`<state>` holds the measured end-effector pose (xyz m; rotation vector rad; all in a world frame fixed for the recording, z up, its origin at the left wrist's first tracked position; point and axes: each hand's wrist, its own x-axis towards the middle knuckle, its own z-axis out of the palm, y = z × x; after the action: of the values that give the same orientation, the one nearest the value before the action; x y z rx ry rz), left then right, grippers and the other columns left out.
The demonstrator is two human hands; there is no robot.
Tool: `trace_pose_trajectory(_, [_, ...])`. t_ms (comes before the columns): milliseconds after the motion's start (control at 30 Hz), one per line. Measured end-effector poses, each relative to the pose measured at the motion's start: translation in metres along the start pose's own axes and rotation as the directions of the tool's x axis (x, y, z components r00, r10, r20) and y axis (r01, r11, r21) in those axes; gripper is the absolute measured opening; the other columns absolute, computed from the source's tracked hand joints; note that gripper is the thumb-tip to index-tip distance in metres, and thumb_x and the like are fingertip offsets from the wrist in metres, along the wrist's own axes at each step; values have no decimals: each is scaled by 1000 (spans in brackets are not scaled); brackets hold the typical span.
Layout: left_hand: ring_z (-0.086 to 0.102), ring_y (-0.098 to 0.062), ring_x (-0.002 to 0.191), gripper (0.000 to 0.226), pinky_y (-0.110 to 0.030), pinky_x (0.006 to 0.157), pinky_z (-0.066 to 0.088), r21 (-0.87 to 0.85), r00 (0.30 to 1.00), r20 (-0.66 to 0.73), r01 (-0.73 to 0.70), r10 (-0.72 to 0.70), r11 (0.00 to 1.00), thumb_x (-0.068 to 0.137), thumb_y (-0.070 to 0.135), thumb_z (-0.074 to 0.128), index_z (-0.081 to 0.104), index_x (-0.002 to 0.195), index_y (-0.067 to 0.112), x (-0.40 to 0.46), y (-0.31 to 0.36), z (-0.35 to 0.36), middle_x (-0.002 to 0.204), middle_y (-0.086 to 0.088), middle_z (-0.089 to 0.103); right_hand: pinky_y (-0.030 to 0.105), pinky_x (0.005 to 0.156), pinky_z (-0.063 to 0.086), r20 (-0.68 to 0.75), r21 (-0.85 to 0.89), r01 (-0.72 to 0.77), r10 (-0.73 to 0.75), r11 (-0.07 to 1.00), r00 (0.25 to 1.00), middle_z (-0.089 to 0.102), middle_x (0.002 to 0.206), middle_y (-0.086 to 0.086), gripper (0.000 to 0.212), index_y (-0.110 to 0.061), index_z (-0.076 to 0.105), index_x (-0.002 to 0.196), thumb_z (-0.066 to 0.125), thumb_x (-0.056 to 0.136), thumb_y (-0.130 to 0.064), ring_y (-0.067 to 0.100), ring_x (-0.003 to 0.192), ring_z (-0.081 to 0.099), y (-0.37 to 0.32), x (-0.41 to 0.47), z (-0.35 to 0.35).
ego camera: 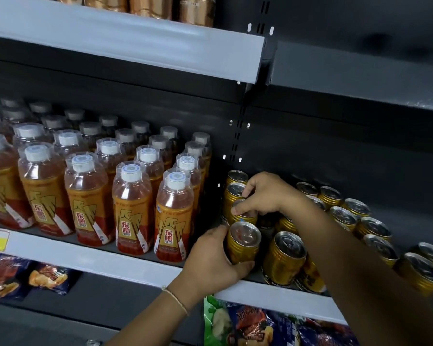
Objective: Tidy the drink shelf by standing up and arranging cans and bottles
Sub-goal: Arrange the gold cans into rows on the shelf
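While the left hand (211,255) was curled round the front gold can (243,242) at the shelf (125,260) edge, the can behind it (243,212) was pinched at its rim by the fingers of the right hand (263,193). Both cans were held upright in the leftmost can column, just right of the rows of orange bottles (133,208). More gold cans (345,217) were seen standing to the right, those at far right tilted, and snack bags (260,323) were seen on the shelf below.

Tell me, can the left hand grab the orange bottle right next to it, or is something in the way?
Probably yes. The front-right bottle stands just beside the left hand at the shelf's open front edge, nothing between them. But that hand now grips a gold can, so it would likely have to let go first.
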<state>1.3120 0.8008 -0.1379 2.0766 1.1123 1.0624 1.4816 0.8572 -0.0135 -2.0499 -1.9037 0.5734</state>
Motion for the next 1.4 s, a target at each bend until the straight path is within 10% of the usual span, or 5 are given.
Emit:
trace_pose_trajectory(533, [60, 4, 99, 58, -8, 83, 46, -92, 998, -10, 57, -58, 994, 62, 47, 83, 58, 114, 36, -15, -1, -13, 106, 18, 66, 45, 81, 62, -155, -76, 35, -46, 996, 987, 76, 95, 12, 63, -3, 77, 93, 87, 62, -57, 26, 88, 73, 0, -8, 12])
trace_pose_trajectory(1033, [63, 1, 106, 62, -9, 88, 45, -238, 991, -135, -43, 11, 970, 67, 34, 88, 59, 121, 34, -31, -5, -15, 111, 22, 68, 28, 55, 52, -194, -196, -7, -32, 981, 980, 64, 67, 1, 62, -14, 60, 66, 78, 60, -74, 18, 67, 66, 2, 5, 20])
trace_pose_trajectory(1200, [58, 7, 110, 68, -5, 89, 41, -207, 995, -97, -23, 3, 978, 65, 43, 84, 51, 124, 42, -28, -2, -14, 117, 31, 61, 27, 53, 49, -103, -202, -7, -14, 979, 995, 66, 59, 2, 70, -11, 60, 64, 69, 68, -80, 17, 59, 69, 4, 2, 21])
trace_pose_trajectory(1400, [63, 5, 98, 68, -7, 78, 47, -181, 990, -118, 52, -75, 982, 56, 53, 86, 45, 110, 42, -27, -10, -12, 106, 29, 63, 30, 60, 63, 125, 53, 12, -18, 999, 992, 70, 98, 7, 57, -11, 69, 102, 85, 71, -56, 20, 81, 73, 12, -3, 13])
